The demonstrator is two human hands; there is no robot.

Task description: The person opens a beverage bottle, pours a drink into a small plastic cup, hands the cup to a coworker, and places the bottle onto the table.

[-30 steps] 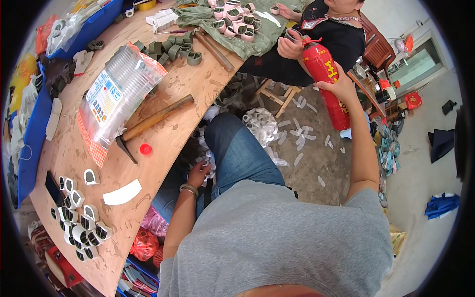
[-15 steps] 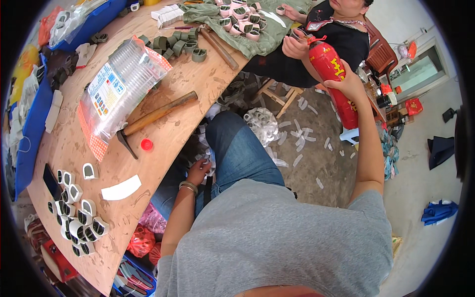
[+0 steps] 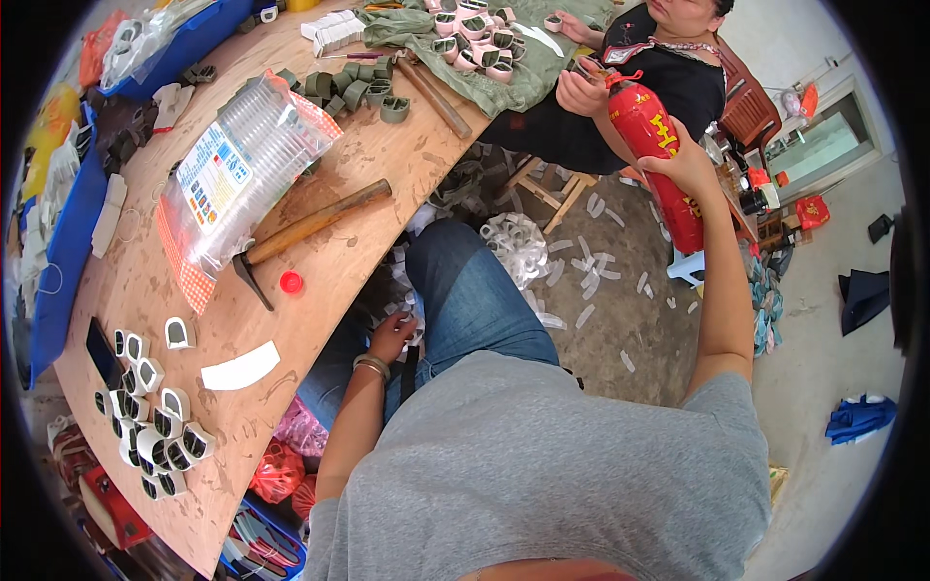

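Note:
My right hand (image 3: 690,167) is closed around a large red bottle (image 3: 670,198) with yellow lettering and a red strap at its neck. The bottle hangs tilted over the floor, to the right of my legs. Low beside my thigh, my left hand (image 3: 391,336) rests near white pieces, its fingers loosely stretched and partly hard to see. On the wooden table (image 3: 339,247) lie a red cap (image 3: 291,282), a wooden-handled hammer (image 3: 315,223) and a bag of clear plastic cups (image 3: 242,169).
White looped pieces (image 3: 150,426) cluster by a dark phone (image 3: 102,353) at the near left. Green loops (image 3: 358,87), another hammer (image 3: 436,102) and pink loops (image 3: 475,44) lie farther back. A co-worker (image 3: 649,87) sits across, hands raised near the bottle. White scraps (image 3: 591,266) litter the floor.
The view has shifted slightly. My right hand still grips the red bottle, and my left hand has barely moved.

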